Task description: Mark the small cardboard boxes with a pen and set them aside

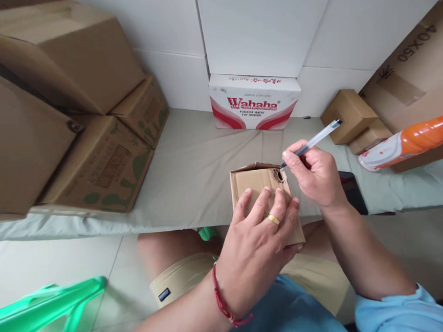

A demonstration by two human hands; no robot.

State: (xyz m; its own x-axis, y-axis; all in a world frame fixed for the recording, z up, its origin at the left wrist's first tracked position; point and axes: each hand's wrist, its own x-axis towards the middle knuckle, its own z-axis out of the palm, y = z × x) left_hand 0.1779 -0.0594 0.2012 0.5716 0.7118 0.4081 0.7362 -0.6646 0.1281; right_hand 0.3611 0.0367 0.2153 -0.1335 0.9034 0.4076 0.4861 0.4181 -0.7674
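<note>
1. The left hand (259,237) is gripping the small cardboard box (251,182) over the lap, fingers (262,203) spread on top
2. The right hand (313,174) is pinching a pen (316,140) in its fingers, the tip touching the box's torn corner hole (278,175)
3. Seemingly mid-poke; going deeper is calling for a firm brace

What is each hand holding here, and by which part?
The right hand grips a pen near its tip end; the left hand clasps the small cardboard box across its top face.

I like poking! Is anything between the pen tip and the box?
Nothing visible. The right hand holds the pen with its tip at the torn hole in the box; the left hand holds it lower, clear of the tip.
</note>
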